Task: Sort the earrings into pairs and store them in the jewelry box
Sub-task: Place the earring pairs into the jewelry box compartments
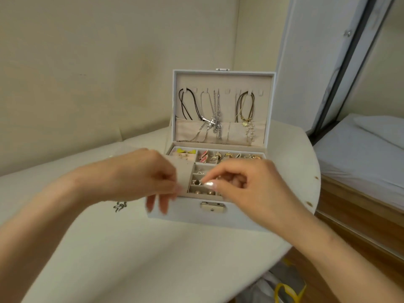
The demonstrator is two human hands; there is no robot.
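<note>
Over the open jewelry box, which stands toward the far right of the table, my right hand pinches a small silvery earring above the box's middle compartments. My left hand grips the beige flap at the box's left side. The box's back row already holds coloured and gold pairs, and studs sit in the front cells. A tangled silvery piece lies on the table just left of the box, perhaps an earring still to store; blur keeps me from saying. I judge the sorting mostly done. Open tabletop spreads left of and in front of the box. To its right the table edge is near, with a bed beyond.
</note>
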